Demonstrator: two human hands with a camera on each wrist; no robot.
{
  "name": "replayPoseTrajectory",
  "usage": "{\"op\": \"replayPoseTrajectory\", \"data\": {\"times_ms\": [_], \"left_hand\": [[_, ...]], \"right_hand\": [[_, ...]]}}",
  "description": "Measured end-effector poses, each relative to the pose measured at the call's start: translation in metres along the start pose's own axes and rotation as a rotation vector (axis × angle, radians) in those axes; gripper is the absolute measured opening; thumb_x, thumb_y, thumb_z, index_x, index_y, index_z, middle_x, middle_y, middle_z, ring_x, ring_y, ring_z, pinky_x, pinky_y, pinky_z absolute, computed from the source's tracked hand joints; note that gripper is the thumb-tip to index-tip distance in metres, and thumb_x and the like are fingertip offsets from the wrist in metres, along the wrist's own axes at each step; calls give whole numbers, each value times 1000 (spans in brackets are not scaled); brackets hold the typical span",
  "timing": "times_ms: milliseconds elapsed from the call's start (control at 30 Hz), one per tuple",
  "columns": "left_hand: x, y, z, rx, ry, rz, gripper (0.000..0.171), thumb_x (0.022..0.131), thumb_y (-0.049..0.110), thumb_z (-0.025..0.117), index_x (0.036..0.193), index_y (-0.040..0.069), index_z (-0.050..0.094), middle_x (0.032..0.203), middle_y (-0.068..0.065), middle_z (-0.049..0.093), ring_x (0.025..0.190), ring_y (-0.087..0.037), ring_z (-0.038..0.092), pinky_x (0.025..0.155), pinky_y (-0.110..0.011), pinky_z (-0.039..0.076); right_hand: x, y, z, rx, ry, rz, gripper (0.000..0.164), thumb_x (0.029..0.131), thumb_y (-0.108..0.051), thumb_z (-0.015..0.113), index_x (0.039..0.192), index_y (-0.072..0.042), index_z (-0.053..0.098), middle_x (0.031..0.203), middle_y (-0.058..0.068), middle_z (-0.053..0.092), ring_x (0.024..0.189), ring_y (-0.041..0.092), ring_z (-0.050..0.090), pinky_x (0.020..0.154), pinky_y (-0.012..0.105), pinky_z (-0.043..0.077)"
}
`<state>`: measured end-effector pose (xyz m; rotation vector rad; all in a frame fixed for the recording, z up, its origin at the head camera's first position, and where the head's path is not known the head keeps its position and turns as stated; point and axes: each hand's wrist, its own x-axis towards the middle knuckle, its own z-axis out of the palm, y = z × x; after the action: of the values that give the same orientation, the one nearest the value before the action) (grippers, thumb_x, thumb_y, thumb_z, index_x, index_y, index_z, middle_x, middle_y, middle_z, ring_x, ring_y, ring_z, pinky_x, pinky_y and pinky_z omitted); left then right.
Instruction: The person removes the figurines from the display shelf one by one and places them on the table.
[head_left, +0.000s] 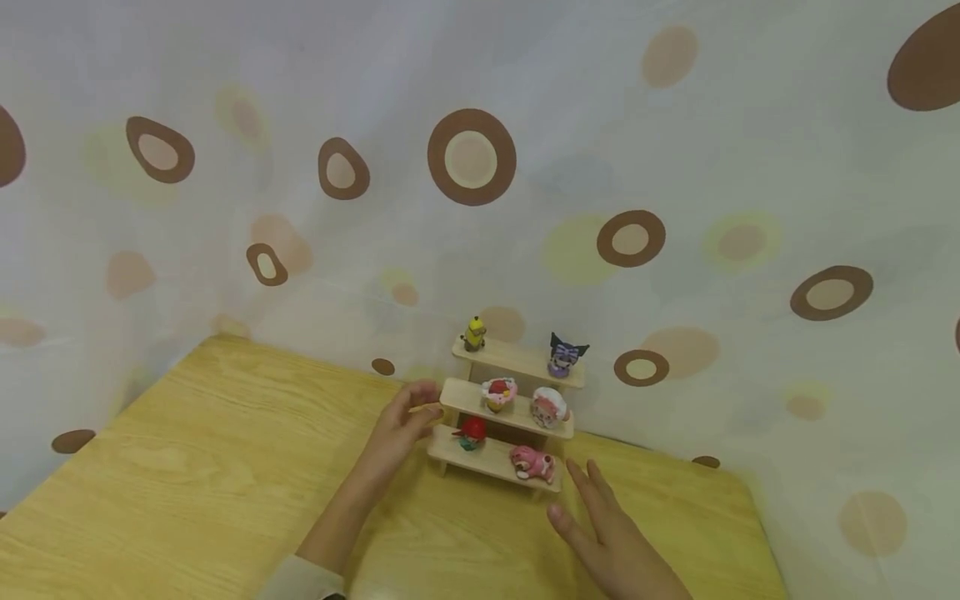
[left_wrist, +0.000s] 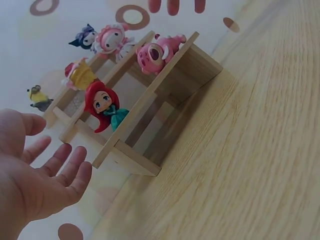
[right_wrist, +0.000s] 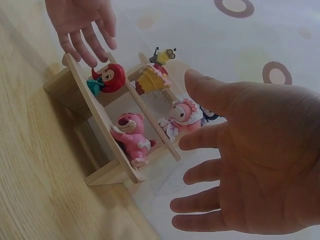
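A three-tier wooden display shelf (head_left: 491, 457) stands on the table with small figurines on its steps. On top sit a yellow minion (head_left: 474, 335) and a dark-eared figurine (head_left: 564, 357). The middle step bears an ice-cream-cone figurine (left_wrist: 81, 76) and a white-and-pink hooded one (head_left: 549, 407). Below are a red-haired doll (left_wrist: 105, 105) and a pink bear (right_wrist: 131, 137) lying on its belly. My left hand (head_left: 393, 433), fingers loosely bent, is beside the shelf's left end; whether it touches is unclear. Apart from the right end, my right hand (head_left: 611, 537) has its fingers extended and holds nothing.
The wood-grain table (head_left: 187, 467) spreads out to the left and in front of the shelf. Close behind the shelf hangs a pale wall covering (head_left: 420, 250) with brown and cream spots, running along the table's back edge.
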<state>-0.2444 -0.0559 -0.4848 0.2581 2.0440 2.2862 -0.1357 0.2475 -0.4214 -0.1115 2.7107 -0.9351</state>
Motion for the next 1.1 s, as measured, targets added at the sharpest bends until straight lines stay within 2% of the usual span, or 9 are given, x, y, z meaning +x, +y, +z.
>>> {"op": "replayPoseTrajectory", "data": {"times_ms": [233, 367, 433, 667, 833, 900, 967, 1100], "left_hand": [[-1, -3, 3, 68, -13, 2, 31, 106, 17, 64, 136, 11, 65, 150, -6, 54, 127, -31, 62, 112, -48, 51], [0, -7, 7, 74, -29, 10, 28, 106, 12, 64, 134, 8, 65, 143, -10, 59, 126, -28, 63, 106, -35, 55], [-1, -8, 8, 72, -31, 13, 28, 106, 10, 63, 134, 6, 64, 141, -10, 61, 127, -29, 63, 104, -33, 55], [-3, -8, 10, 72, -24, 14, 30, 105, 8, 64, 135, 9, 63, 137, -9, 63, 128, -31, 61, 106, -42, 56], [-1, -10, 12, 62, -19, 18, 30, 104, 5, 64, 134, 9, 62, 136, -11, 61, 129, -33, 61, 104, -40, 58], [-1, -10, 13, 67, -19, 18, 30, 104, 5, 65, 134, 9, 63, 136, -11, 61, 128, -33, 61, 103, -39, 58], [-2, -11, 13, 82, -18, 25, 30, 104, 6, 65, 133, 10, 63, 137, -10, 62, 128, -33, 61, 102, -40, 58], [-2, -10, 13, 103, -22, 38, 28, 104, 9, 66, 132, 11, 65, 138, -8, 62, 128, -32, 62, 104, -41, 58]], "right_hand": [[0, -1, 1, 2, -3, -3, 86, 106, -61, 51, 169, -10, 22, 173, 30, 4, 149, 65, 21, 107, 88, 28], [0, -1, 1, -2, -2, -5, 86, 106, -60, 51, 169, -9, 22, 173, 31, 5, 149, 65, 23, 107, 87, 29], [0, -1, 2, -3, 1, -8, 86, 106, -60, 51, 169, -9, 23, 172, 31, 6, 148, 65, 24, 107, 87, 29], [-1, -1, 2, -11, 16, -27, 84, 107, -58, 52, 168, -8, 24, 171, 32, 10, 147, 65, 27, 106, 86, 33], [2, -3, 3, -17, 42, -44, 83, 106, -58, 53, 167, -9, 28, 171, 33, 13, 146, 64, 29, 106, 84, 35], [3, -3, 5, -17, 77, -71, 81, 106, -57, 55, 166, -10, 30, 170, 32, 16, 146, 64, 30, 106, 84, 36], [7, -3, 7, 10, 142, -131, 75, 105, -51, 60, 164, -11, 35, 169, 31, 23, 145, 61, 36, 106, 78, 42], [16, 2, 14, 87, 318, -248, 61, 102, -31, 71, 154, -8, 49, 161, 24, 43, 137, 51, 52, 102, 61, 56]]}}
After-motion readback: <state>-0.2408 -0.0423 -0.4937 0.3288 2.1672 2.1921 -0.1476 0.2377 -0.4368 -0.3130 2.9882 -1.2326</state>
